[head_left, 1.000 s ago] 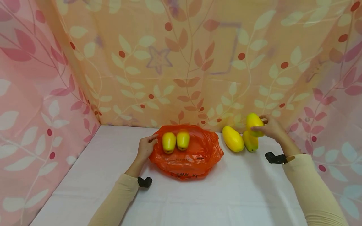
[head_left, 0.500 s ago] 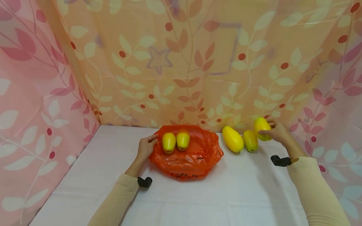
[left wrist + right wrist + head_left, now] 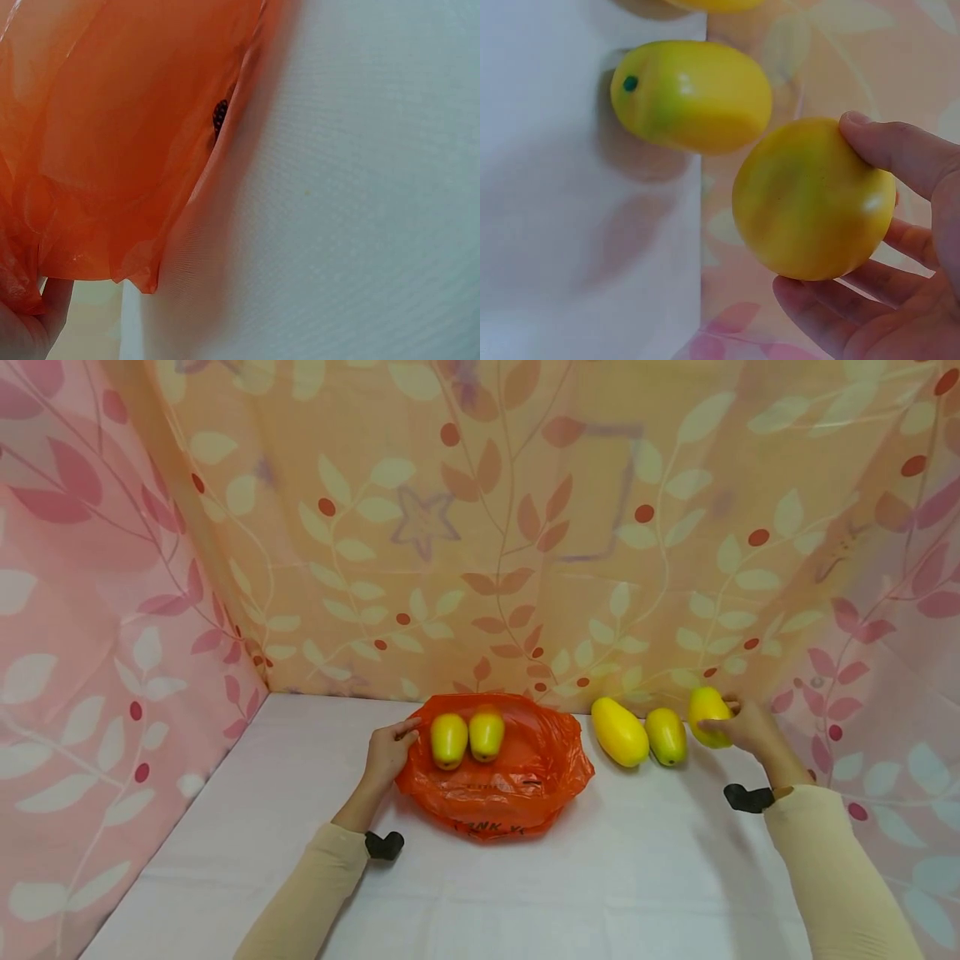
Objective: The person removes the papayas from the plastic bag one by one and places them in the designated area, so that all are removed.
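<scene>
In the head view, my left hand [image 3: 387, 753] pinches the left rim of an open red-orange plastic bag [image 3: 517, 806] with printed lettering. Two yellow-green mangoes [image 3: 448, 741] lie side by side in the bag's left half. At the far right, my right hand [image 3: 756, 733] grips another mango [image 3: 709, 718] between thumb and fingers. The right wrist view shows this held mango [image 3: 814, 199] end-on, with a mango [image 3: 694, 97] on the table beyond it. In the left wrist view, a finger [image 3: 56, 307] shows at the bag's edge [image 3: 97, 255].
Between the bag and my right hand, a larger yellow mango [image 3: 619, 732] and a smaller greenish one [image 3: 666, 737] lie on the white tablecloth [image 3: 480, 902]. Floral curtains [image 3: 487, 527] rise behind the table and along both sides.
My right hand has moved right and down with its mango, from above the smaller greenish mango to that mango's right side. The left hand and bag have stayed put.
</scene>
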Tool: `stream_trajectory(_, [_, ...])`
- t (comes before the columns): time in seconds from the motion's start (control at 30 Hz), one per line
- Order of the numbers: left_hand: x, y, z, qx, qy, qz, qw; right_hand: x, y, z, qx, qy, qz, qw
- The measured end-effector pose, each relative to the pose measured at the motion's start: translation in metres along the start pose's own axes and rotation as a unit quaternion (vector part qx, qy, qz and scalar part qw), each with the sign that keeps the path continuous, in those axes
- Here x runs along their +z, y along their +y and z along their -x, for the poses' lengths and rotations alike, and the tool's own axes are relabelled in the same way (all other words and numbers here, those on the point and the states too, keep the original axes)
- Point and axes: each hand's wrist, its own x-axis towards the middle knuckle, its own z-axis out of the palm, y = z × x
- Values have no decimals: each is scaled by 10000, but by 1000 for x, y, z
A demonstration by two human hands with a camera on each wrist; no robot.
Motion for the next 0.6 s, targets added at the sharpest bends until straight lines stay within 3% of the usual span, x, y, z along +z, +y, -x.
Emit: stream_trajectory(0.6, [1, -1, -2, 72, -26, -9, 10000, 16, 28, -7, 258, 117, -156, 9995])
